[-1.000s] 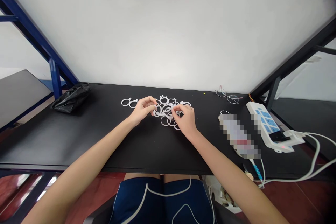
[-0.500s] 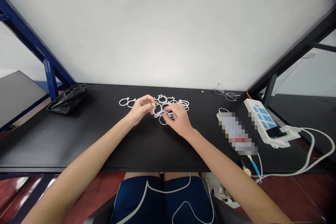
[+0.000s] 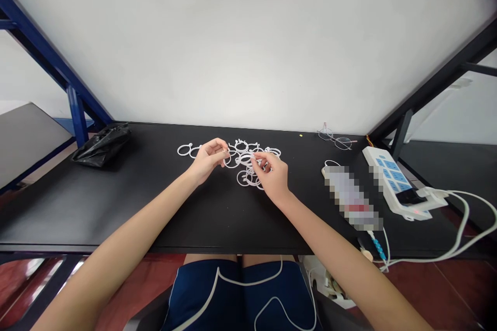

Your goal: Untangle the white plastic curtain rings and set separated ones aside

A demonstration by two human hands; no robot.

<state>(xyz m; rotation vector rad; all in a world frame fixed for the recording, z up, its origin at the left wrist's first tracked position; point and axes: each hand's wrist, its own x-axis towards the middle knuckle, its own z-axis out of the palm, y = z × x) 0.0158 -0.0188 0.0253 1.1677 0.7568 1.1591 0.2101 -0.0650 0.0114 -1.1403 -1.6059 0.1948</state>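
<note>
White plastic rings with small eyelets, like curtain rings, lie on the black table around both hands. My left hand [image 3: 207, 162] is closed, thumb and fingertips pinching one curtain ring [image 3: 232, 167] by its left side. In my right hand [image 3: 273, 175] another curtain ring [image 3: 245, 164] is pinched between thumb and forefinger, close beside the first; I cannot tell whether the two are linked. Below it several loose rings [image 3: 243, 184] overlap in a heap. More rings [image 3: 241, 141] lie behind the hands, and a pair of rings [image 3: 184, 154] sits left of my left hand.
A crumpled black plastic bag [image 3: 103, 146] lies at the table's left. On the right are eyeglasses [image 3: 343, 143], a phone [image 3: 351, 199] with its cable, and a white power strip [image 3: 388, 173] with a plugged-in charger. White cable crosses the lap.
My right hand has lifted from the heap and moved slightly right, now pinching a ring beside the one in my left hand. My left hand has barely moved.
</note>
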